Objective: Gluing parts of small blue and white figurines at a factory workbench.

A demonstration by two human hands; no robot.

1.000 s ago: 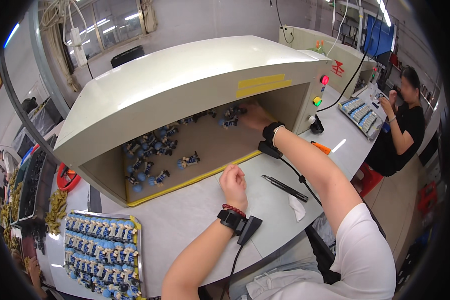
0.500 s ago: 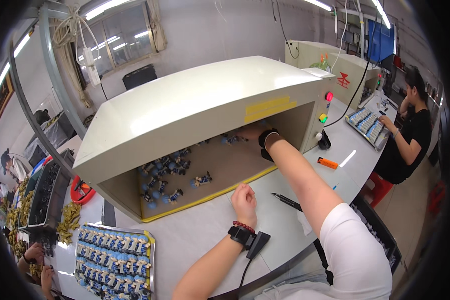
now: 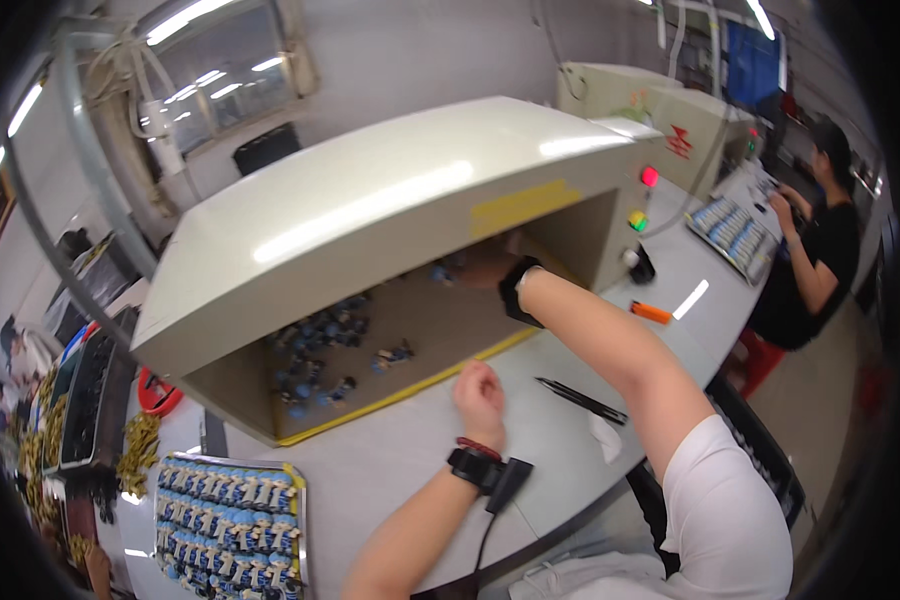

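Visibly, red writing [image 3: 679, 142] marks another box [image 3: 705, 115]; left grip [image 3: 481, 392] curled closed, right grip [image 3: 486, 268] unclear

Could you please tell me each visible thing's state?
Boxy beige machine: front open
Round red lamp: lit
Small green lamp: lit
Loose blue figurines: scattered inside machine
Silver rectangular tray: filled with figurines
Left hand: loosely curled, seemingly empty
Right hand: inside machine, grip unclear
Slim black tool: lying flat

red stool [image 3: 754, 366] right, window [image 3: 213, 78] left
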